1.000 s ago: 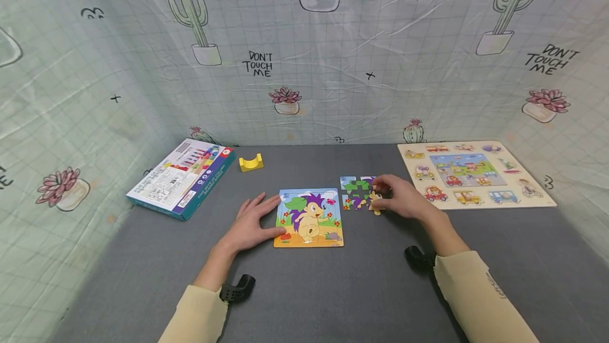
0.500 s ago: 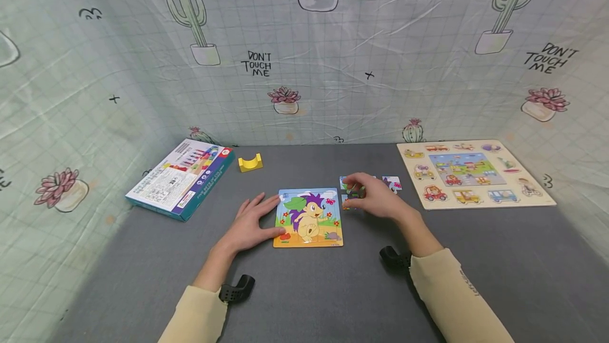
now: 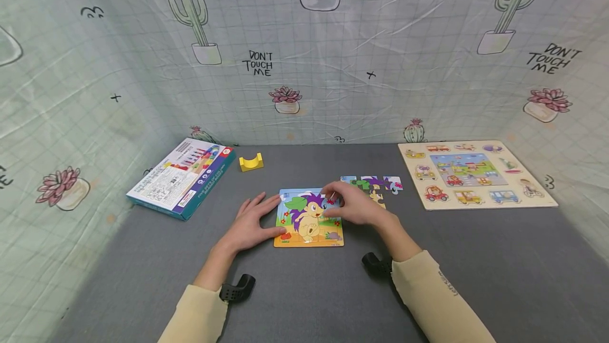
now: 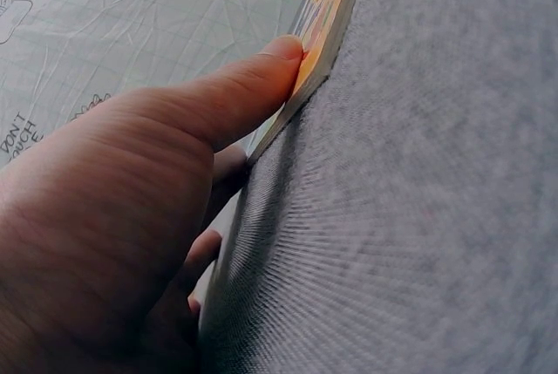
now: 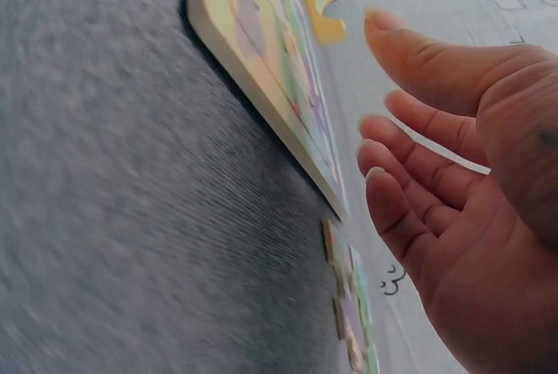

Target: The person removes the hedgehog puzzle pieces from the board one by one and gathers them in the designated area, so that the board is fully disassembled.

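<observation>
A square hedgehog puzzle board (image 3: 304, 226) lies flat in the middle of the table in the head view. My left hand (image 3: 252, 226) rests at its left side, fingers spread, the thumb on the lower left corner; the left wrist view shows that thumb (image 4: 253, 82) on the orange edge. Over the board's upper right part is my right hand (image 3: 354, 203). In the right wrist view its thumb (image 5: 436, 60) and fingers stand apart with nothing visible between them. Several loosely joined puzzle pieces (image 3: 373, 182) lie right of the board, partly hidden by this hand.
A flat game box (image 3: 181, 176) lies at the left, with a yellow arched block (image 3: 251, 163) beside it. A large wooden picture board (image 3: 418, 189) with vehicles lies at the right. Patterned cloth (image 3: 333, 94) hangs behind the grey table (image 3: 314, 295).
My right hand has moved left from the loose pieces to the board's upper right part, uncovering the pieces on the right. My left hand and the board have stayed put.
</observation>
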Available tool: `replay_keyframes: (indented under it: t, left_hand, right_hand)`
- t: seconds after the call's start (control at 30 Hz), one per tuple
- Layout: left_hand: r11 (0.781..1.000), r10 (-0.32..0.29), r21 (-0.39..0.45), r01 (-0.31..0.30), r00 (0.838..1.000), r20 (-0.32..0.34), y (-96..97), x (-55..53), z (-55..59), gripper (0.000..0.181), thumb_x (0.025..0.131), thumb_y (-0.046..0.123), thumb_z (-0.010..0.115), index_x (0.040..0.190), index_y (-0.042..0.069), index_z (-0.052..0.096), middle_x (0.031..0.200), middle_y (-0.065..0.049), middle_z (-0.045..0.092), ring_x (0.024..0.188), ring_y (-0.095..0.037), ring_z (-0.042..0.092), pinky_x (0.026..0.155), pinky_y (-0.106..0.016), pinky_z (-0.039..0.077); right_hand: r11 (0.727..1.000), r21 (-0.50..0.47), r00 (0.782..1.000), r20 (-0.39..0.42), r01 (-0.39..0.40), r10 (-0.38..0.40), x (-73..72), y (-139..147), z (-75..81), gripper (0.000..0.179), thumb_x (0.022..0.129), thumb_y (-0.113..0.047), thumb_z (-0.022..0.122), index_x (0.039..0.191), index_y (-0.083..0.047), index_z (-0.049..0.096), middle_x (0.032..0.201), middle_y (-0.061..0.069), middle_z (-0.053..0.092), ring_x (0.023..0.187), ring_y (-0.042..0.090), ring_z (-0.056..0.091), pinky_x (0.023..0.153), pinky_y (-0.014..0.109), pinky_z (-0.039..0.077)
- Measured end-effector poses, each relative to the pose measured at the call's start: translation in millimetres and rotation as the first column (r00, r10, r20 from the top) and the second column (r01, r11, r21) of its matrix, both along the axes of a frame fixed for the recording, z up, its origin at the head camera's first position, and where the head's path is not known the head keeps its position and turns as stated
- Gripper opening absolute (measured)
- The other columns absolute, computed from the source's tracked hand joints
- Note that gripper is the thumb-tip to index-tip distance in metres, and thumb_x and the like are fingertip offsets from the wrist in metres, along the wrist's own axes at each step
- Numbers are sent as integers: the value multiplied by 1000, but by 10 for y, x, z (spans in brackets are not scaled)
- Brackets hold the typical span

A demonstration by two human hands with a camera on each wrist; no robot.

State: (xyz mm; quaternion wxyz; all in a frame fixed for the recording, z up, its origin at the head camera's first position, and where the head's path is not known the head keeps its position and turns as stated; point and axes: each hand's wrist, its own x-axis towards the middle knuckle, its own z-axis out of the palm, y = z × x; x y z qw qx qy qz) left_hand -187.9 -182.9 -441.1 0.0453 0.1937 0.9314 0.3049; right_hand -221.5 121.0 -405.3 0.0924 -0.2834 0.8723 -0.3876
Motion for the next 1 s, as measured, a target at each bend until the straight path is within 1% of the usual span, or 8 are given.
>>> replay_keyframes:
  t: [0.17, 0.33, 0.6, 0.8, 1.0]
  left_hand:
    - [1000, -2, 6, 2, 1000, -1, 6, 4, 6, 83, 87, 48, 77, 154, 11, 45, 158, -7, 41, 151, -35, 17, 118, -60, 4]
    - [1000, -4, 10, 4, 1000, -8, -6, 2, 2, 82, 87, 47, 77, 154, 12, 45, 158, -5, 40, 151, -35, 17, 119, -60, 4]
    - [1000, -7, 12, 7, 1000, -8, -22, -9, -6, 83, 87, 48, 77, 154, 12, 44, 159, -5, 40, 151, -35, 16, 119, -60, 3]
    - [1000, -11, 11, 11, 1000, -17, -19, -10, 3, 82, 87, 47, 77, 154, 11, 45, 158, -6, 40, 151, -36, 17, 118, -60, 4]
    - [1000, -17, 9, 17, 1000, -20, -13, -8, 1, 82, 87, 46, 77, 153, 11, 45, 158, -6, 41, 151, -37, 17, 118, -60, 4]
  right_hand:
    - [999, 49, 1000, -2, -6, 6, 16, -46, -35, 47, 88, -18, 81, 127, 1, 62, 111, 10, 62, 101, 26, 57, 89, 41, 50]
    - [996, 91, 1000, -14, -18, 20, 23, -67, -45, 48, 88, -19, 81, 127, 3, 62, 115, 10, 62, 104, 26, 57, 95, 44, 48]
    - [984, 177, 999, -30, -3, 9, 55, -94, -60, 44, 88, -22, 81, 123, 0, 66, 122, 11, 57, 109, 27, 53, 100, 45, 46]
    - [984, 180, 999, -43, 4, 3, 58, -114, -76, 37, 88, -20, 82, 117, -2, 68, 121, 11, 55, 110, 28, 51, 100, 44, 46]
    - [983, 180, 999, -44, 19, -11, 80, -130, -75, 37, 87, -18, 82, 116, -1, 66, 116, 9, 55, 106, 26, 50, 97, 43, 46]
